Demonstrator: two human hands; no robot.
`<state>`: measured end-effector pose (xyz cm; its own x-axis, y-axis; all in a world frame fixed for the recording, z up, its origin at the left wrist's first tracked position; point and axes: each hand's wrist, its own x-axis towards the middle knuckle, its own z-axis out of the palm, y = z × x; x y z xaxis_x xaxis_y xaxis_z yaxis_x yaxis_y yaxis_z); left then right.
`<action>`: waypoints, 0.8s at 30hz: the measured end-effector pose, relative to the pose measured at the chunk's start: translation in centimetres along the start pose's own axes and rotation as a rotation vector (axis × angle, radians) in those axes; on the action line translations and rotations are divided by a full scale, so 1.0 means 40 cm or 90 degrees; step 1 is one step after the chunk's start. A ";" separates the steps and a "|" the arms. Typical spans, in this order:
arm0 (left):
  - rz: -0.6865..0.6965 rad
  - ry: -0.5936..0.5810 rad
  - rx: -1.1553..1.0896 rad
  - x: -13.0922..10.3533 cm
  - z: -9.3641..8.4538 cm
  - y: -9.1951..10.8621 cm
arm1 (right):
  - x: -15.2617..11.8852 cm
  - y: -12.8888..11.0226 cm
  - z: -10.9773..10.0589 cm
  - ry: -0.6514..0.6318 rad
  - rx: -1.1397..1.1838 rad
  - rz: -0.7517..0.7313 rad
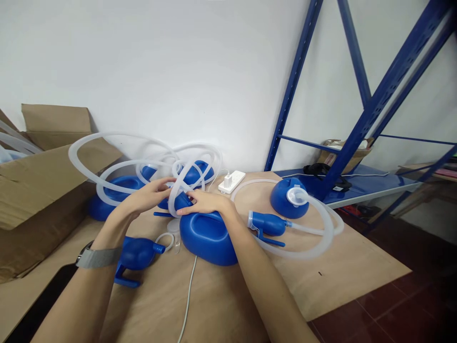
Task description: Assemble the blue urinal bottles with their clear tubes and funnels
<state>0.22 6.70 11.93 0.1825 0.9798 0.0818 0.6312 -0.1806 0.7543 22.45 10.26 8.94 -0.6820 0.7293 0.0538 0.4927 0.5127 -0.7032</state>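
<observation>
A large blue plastic container (pixel 207 240) with a moulded recess stands on the wooden table in front of me. My right hand (pixel 205 201) is over its back end, fingers and thumb closed around its blue neck (pixel 183 201). My left hand (pixel 152 196) is just left of that, fingers bent and fingertips against a translucent white hose (pixel 174 195). The hose partly covers those fingertips. Left of the container lie a clear plastic cap (pixel 173 225) and a strap ring. Below my left forearm rests a blue bottle-shaped piece with a handle (pixel 139 253).
Coiled hoses (pixel 107 166) and more blue containers (pixel 123 186) crowd the back left, beside an open cardboard box (pixel 57 166). A white power strip (pixel 232 181) lies near the wall. At right stand a blue container with hose (pixel 288 197), a blue handled piece (pixel 268 224) and a blue metal rack (pixel 342 143).
</observation>
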 end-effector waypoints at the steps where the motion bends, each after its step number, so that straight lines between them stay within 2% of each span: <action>1: -0.012 -0.022 -0.023 -0.002 -0.001 -0.002 | 0.000 0.000 0.000 -0.004 -0.004 0.005; 3: -0.006 -0.095 -0.062 -0.005 0.000 -0.001 | 0.001 0.001 0.000 -0.007 -0.009 0.013; 5: 0.038 -0.120 -0.067 -0.003 0.007 0.003 | 0.001 0.002 0.001 -0.002 -0.010 0.019; 12: 0.185 0.028 0.134 0.030 0.054 0.007 | 0.006 0.003 0.006 -0.016 -0.006 0.014; 15: 0.224 0.087 0.153 0.033 0.071 0.000 | 0.007 0.000 0.008 -0.019 -0.001 0.021; 19: 0.215 0.106 0.123 0.033 0.086 -0.006 | 0.007 -0.001 0.010 -0.006 0.009 0.006; 24: 0.187 0.089 0.074 0.038 0.087 -0.008 | 0.005 -0.010 0.003 -0.053 -0.025 0.015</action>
<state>2.92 7.96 9.55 0.2695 0.8855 0.3786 0.6502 -0.4573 0.6067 22.07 10.16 9.14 -0.7118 0.7020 -0.0226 0.5290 0.5146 -0.6749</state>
